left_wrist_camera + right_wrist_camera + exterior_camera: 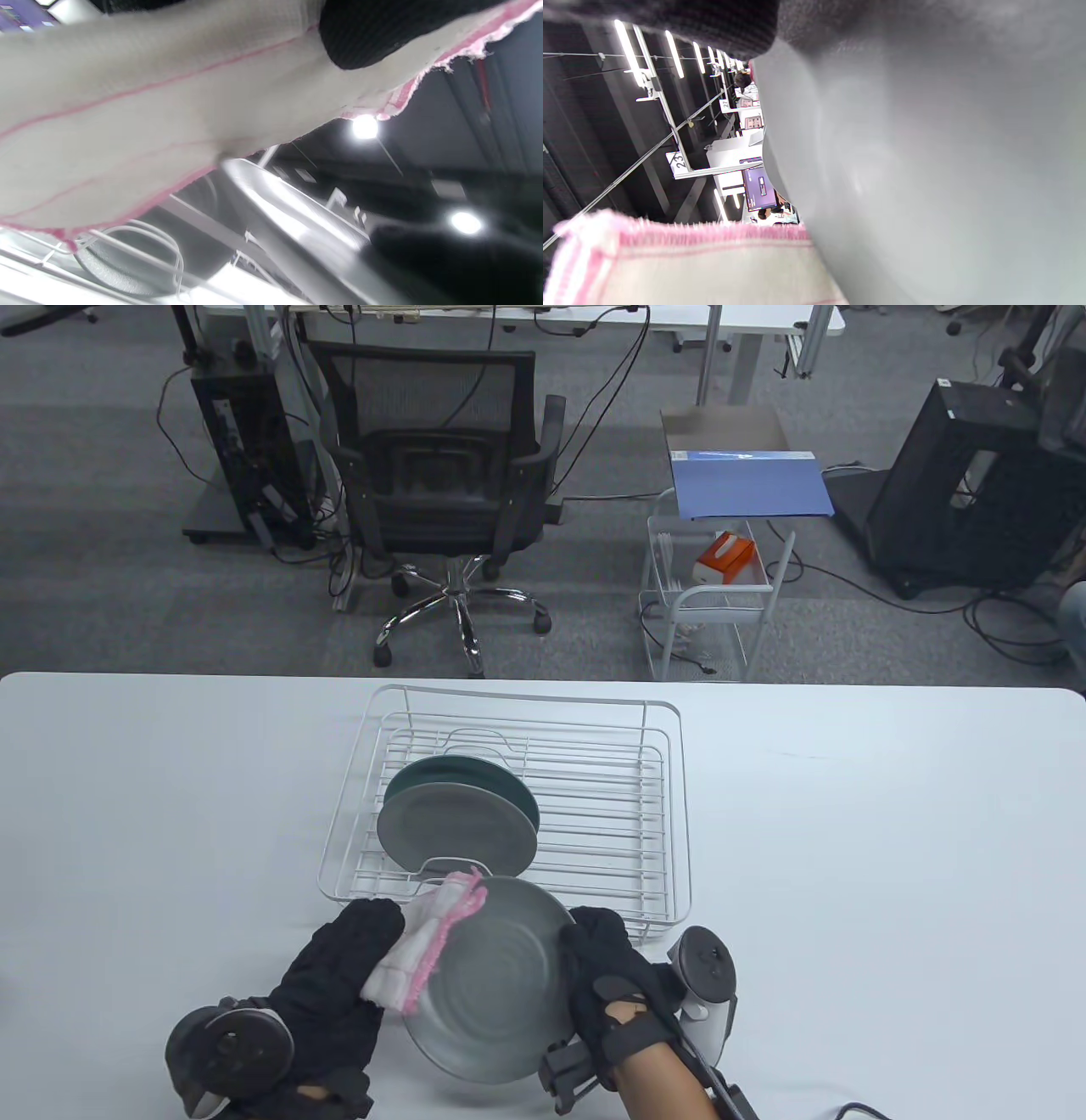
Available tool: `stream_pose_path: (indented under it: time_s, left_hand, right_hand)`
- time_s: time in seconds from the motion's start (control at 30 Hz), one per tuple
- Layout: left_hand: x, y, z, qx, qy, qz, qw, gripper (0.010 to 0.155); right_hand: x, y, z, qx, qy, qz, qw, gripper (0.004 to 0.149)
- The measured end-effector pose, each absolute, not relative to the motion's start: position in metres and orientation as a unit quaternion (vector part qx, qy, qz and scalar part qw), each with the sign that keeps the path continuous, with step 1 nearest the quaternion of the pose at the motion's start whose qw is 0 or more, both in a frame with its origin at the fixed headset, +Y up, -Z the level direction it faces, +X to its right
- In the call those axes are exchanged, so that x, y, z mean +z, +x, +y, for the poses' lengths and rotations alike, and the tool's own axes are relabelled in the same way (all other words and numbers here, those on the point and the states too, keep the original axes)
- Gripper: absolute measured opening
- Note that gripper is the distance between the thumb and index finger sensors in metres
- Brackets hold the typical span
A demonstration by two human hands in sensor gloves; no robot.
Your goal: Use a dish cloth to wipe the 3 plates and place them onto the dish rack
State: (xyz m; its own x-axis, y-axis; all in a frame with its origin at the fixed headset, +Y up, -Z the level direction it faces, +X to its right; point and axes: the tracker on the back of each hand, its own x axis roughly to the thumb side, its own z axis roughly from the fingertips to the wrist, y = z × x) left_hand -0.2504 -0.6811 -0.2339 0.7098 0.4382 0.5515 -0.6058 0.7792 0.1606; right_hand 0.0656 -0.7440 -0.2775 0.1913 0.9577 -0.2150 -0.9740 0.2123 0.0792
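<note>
presently noted: grey plate [496, 984] held tilted above the near edge of the white tabletop [848, 857], just in front of the dish rack [670, 814]. right hand [607, 976] clamped on the plate's right rim, fingers curled over the edge; tracker [708, 976] strapped at the back of that hand. left hand [339, 984] gripping a white dish cloth [424, 942] with pink fringe, pressed against the plate's left rim. cloth bunched between glove and plate, its upper end reaching toward the rack's near rail. second tracker [225, 1052] seen behind the left hand.

inside the rack, left half: two plates standing on edge, one behind the other, a grey plate in front [454, 827] and a dark green plate [501, 780] behind, overlapping closely. right half of the rack showing bare wires only.

left wrist view: cloth [148, 114] filling most of the frame, a gloved finger [373, 34] pressing into it, plate rim [288, 212] below. right wrist view: plate surface [946, 169] close and blurred, cloth [691, 267] at the lower left.

beyond the tabletop: black office chair [441, 483], small white cart [713, 594], blue folder [747, 483].
</note>
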Motion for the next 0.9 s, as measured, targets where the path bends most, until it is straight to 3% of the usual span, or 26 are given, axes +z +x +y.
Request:
stream_pose_path:
  time_s: [0.2, 0.37, 0.6, 0.9]
  left_hand:
    - [-0.233, -0.215, -0.693, 0.184, 0.076, -0.311, 0.929, 0.054]
    - [-0.246, -0.211, -0.708, 0.168, 0.002, -0.302, 0.938, 0.057]
    - [-0.247, -0.210, -0.707, 0.170, -0.002, -0.290, 0.942, 0.058]
    - [-0.239, -0.202, -0.703, 0.186, -0.025, -0.353, 0.917, 0.056]
  right_hand:
    - [-0.278, 0.053, -0.747, 0.587, 0.001, 0.135, 0.798, 0.057]
    - [-0.275, 0.048, -0.739, 0.612, 0.034, 0.108, 0.783, 0.056]
    - [-0.271, 0.055, -0.735, 0.590, 0.019, 0.050, 0.806, 0.055]
    - [-0.271, 0.068, -0.733, 0.527, 0.003, -0.013, 0.850, 0.055]
